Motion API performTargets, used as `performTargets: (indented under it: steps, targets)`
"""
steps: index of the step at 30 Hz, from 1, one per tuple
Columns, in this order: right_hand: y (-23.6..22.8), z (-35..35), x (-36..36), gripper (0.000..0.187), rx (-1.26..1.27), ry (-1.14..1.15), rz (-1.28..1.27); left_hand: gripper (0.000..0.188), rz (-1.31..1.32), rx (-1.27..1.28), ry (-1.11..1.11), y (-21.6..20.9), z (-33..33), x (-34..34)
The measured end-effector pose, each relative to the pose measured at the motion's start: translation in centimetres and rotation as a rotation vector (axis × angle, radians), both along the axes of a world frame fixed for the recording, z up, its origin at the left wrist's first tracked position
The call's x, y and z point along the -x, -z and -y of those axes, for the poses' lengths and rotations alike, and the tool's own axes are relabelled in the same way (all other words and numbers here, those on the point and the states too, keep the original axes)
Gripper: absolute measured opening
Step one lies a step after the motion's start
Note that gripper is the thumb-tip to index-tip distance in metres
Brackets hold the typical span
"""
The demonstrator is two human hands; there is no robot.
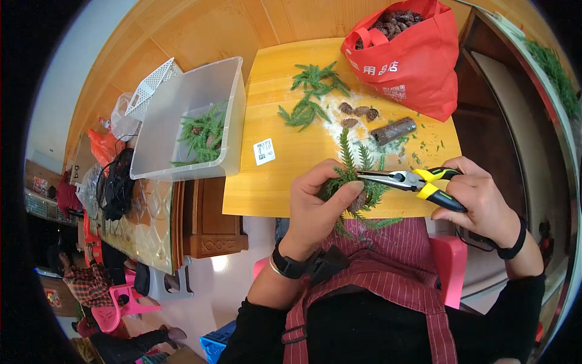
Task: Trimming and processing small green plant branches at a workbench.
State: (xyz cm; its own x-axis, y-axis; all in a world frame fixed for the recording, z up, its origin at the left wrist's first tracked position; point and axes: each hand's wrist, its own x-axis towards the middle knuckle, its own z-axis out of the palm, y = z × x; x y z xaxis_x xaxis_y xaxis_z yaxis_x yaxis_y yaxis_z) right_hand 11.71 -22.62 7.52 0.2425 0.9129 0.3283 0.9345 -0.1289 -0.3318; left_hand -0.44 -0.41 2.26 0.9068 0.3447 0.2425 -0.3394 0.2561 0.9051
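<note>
My left hand [321,209] is closed round a bunch of green artificial pine sprigs [347,156] near the table's front edge. A brown pinecone [357,201] sits among the needles beside my thumb. In my right hand [482,197] are long-nose pliers [418,181] with yellow and black handles. Their tips reach into the greenery next to my left fingers; what they grip there is hidden by needles. Beyond my hands lie a few small pinecones [359,111], a dark brown roll [394,130] and loose green sprigs [312,94].
White powder and green bits are scattered over the yellow table [267,188]. A red bag [418,67] of pinecones stands at its far right. On the left, a translucent bin [182,85] holds finished-looking sprigs with cones. Further left, people sit near pink chairs [115,303].
</note>
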Motion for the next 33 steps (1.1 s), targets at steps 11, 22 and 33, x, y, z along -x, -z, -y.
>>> performTargets:
  steps: [11, 22, 33]
  targets:
    - [0.18, 0.0, 0.04, 0.037, 0.005, 0.013, -0.018, 0.006, -0.037, 0.023, -0.012, 0.01, 0.18, -0.06]
    - [0.51, 0.32, -0.43, 0.039, 0.054, -0.041, -0.235, 0.008, -0.077, 0.065, 0.001, -0.16, 0.24, 0.08]
    - [0.33, 0.58, -0.24, 0.039, 0.018, 0.013, 0.04, 0.013, -0.025, 0.102, 0.074, 0.05, 0.11, 0.19]
